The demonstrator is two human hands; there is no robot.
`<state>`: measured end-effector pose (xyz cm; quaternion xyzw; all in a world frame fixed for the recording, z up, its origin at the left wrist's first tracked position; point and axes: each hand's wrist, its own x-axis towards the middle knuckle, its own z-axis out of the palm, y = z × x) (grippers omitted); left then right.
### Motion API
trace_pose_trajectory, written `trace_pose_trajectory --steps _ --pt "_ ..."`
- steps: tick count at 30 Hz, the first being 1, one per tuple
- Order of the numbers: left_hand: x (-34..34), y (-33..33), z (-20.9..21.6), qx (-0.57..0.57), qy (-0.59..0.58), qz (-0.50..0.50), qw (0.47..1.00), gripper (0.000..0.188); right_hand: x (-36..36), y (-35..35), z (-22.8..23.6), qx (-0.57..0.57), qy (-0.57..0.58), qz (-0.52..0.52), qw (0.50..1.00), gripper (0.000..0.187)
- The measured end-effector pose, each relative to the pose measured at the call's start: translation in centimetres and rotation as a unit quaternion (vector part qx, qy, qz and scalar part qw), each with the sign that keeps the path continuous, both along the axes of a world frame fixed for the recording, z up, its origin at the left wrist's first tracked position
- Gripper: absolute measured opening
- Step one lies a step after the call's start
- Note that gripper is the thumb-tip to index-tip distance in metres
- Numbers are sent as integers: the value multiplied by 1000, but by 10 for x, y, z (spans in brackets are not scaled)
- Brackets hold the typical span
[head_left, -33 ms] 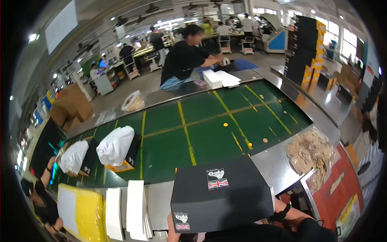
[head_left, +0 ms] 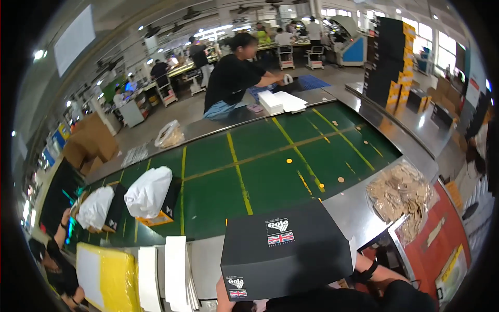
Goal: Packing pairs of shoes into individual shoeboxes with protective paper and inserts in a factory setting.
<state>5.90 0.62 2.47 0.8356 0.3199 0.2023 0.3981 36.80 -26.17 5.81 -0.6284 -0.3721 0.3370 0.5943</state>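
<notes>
A closed black shoe box [head_left: 275, 255] with a logo and a small flag print is in front of me, at the near edge of the green conveyor belt [head_left: 208, 200]. My left hand [head_left: 222, 295] supports its left side from below, and only a part of that hand shows. At the box's right side is my right hand [head_left: 359, 262], mostly hidden behind the cardboard, with a dark band on the wrist. The fingers of both hands are out of sight, but the box sits between them.
Two open boxes, one with white paper [head_left: 149, 192], stand on the belt's left. A yellow-wrapped pack [head_left: 117, 275] and white card strips [head_left: 176, 270] lie at near left. A bag of brown paper pieces [head_left: 397, 192] sits right. A co-worker [head_left: 234, 78] works across the belt.
The view has shifted very slightly, so the surroundings sit a little differently. My hands stay at the shoe box, which has hardly moved in the picture.
</notes>
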Motion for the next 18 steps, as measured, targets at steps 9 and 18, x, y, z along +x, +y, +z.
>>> trace_pose_trajectory --steps 9,18 --pt "6 53 96 -172 -193 128 958 50 75 -52 52 -185 -346 -16 920 54" --pt "66 33 73 283 284 -255 880 47 16 21 19 -184 -574 40 797 61"
